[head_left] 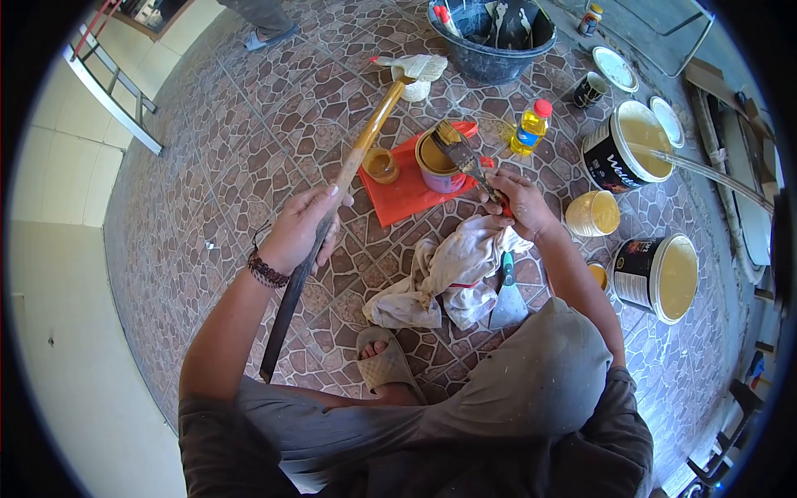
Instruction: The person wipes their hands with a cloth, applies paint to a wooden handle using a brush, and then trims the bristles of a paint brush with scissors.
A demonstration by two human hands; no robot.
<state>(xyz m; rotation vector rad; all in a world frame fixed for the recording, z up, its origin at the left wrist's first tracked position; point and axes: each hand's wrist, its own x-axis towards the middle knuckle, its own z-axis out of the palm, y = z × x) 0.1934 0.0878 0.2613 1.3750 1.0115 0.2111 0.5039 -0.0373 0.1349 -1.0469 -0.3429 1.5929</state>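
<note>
Brush over the can, stick held in the other hand

The left hand (pixel 307 226) is wrapped round a long, slim wooden stick (pixel 354 162), glossy golden brown at its far end, paler in the middle and dark below the fist, with the thumb laid along the wood. The right hand (pixel 521 202) grasps the red handle of a flat, dark-ferruled paintbrush (pixel 462 155) with brown-loaded bristles. These hang over the rim of a round, pink-labelled can of brown paint (pixel 444 181), which stands on a bright red plastic sheet (pixel 397 206); whether they touch the rim, I cannot tell.

The step in hand looks like loading the brush or wiping off its excess. A next stroke would call for bringing the bristles across to the pale stretch above the left fist, with the stick kept steady.

The stick is in front of the body, left of the can. Its long axis slants from the dark end, low by the left knee, up and rightward to the golden end, which points away from the person towards a white-bristled brush (pixel 423 66) (the two overlap in view, so contact is unclear). The paintbrush's bristles point away and leftward, its handle back towards the person.
</note>
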